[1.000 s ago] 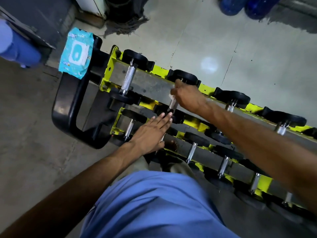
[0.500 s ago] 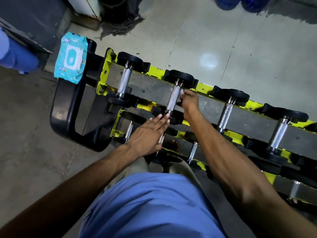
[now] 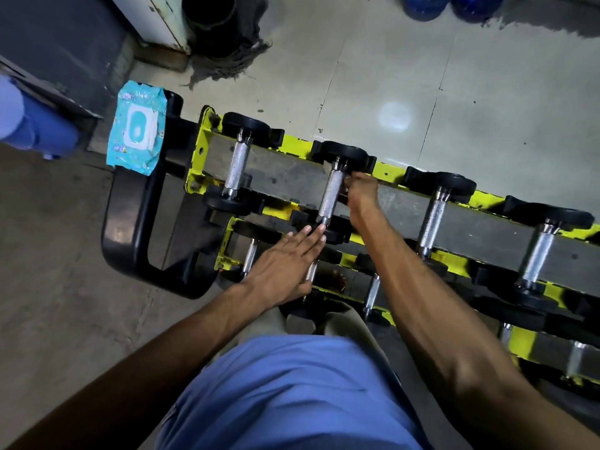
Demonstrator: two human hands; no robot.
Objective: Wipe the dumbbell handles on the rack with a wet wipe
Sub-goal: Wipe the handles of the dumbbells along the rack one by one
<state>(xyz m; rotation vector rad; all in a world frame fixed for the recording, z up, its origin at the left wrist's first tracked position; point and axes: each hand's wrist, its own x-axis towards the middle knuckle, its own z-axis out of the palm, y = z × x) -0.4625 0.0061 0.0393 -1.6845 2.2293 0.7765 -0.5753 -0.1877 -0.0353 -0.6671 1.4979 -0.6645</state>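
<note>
My left hand point(image 3: 285, 264) lies flat on the rack point(image 3: 195, 167); my right hand point(image 3: 361, 193) curls beside a handle point(image 3: 331, 196), grip unclear.

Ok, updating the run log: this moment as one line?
right hand: against second knurled steel dumbbell handle, top tier | left hand: flat on lower tier | blue wet-wipe pack: on black end frame

The pale tiled floor point(image 3: 487, 102) carries 1 round spot of light point(image 3: 395, 117). At the top edge are 2 dark blue rounded containers point(image 3: 425, 6), perhaps water jugs, cut off from view. A black cylindrical bin point(image 3: 211, 21) stands beside a chipped white panel point(image 3: 152, 21), with grey stringy mop strands point(image 3: 233, 64) spread at its base. A blue plastic barrel point(image 3: 39, 131) sits far left.
</note>
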